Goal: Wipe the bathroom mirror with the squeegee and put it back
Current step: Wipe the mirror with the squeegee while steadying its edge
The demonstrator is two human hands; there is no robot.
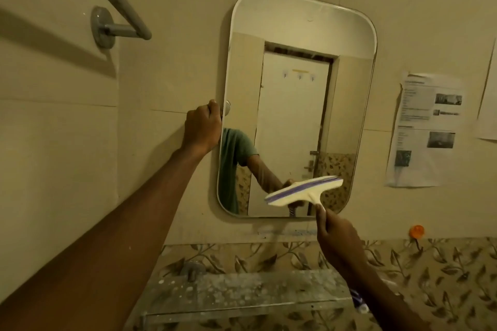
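Observation:
A tall mirror (295,35) with rounded corners hangs on the beige tiled wall. My left hand (203,126) grips its left edge at about mid height. My right hand (340,239) holds the handle of a white squeegee (304,191) with a purple blade strip. The squeegee's head lies tilted against the lower right part of the glass, its right end higher. The mirror reflects a white door, my arm and a green sleeve.
A grey towel rail (118,2) juts from the wall at upper left. A spotted glass shelf (242,293) sits below the mirror. Printed sheets (425,129) are stuck to the wall on the right. An orange hook (416,231) sits lower right.

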